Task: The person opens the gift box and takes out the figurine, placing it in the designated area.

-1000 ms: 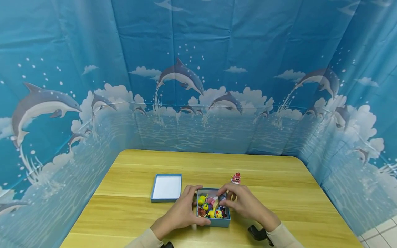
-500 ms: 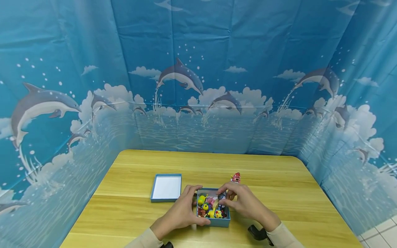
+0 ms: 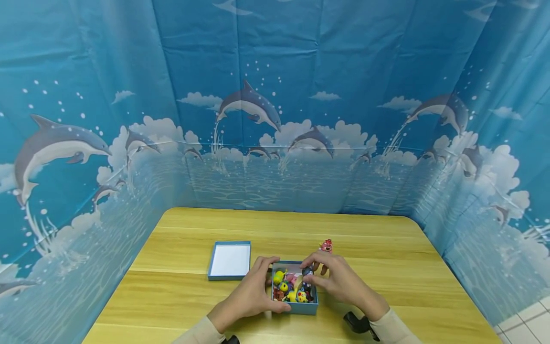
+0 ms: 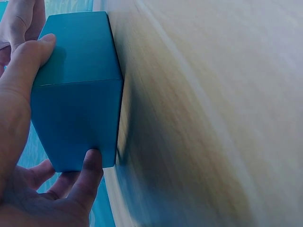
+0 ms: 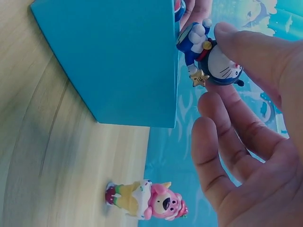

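In the head view, the tabletop [image 3: 172, 267] is looked down on from the near side and from well above, with the dolphin curtain [image 3: 275, 105] faced beyond. Both wrist views are set low and close, and tipped sideways: the tabletop is brought to the right side in the left wrist view, to the left in the right one. The blue box [image 4: 78, 118] is shared by all three — while the pink bear figurine [image 5: 151, 201] is shared only by the head and right wrist views.
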Available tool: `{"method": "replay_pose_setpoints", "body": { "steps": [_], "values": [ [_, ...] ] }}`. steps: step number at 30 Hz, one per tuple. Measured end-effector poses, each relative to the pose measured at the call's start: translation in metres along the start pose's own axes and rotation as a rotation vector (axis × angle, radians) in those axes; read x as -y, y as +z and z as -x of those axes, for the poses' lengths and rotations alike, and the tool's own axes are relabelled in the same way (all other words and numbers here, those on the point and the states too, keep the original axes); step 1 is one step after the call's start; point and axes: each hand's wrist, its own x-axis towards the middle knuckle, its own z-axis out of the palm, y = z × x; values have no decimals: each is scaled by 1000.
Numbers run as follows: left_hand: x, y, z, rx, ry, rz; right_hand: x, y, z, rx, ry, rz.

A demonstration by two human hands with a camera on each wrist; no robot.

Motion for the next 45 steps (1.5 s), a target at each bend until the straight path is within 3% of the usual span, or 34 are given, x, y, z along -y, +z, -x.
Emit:
{"method": "replay_pose_setpoints", "body": {
  "steps": [45],
  "values": [
    [-2, 0, 2, 0, -8, -3, 1, -15, 12, 15, 95, -116]
  ]
}}
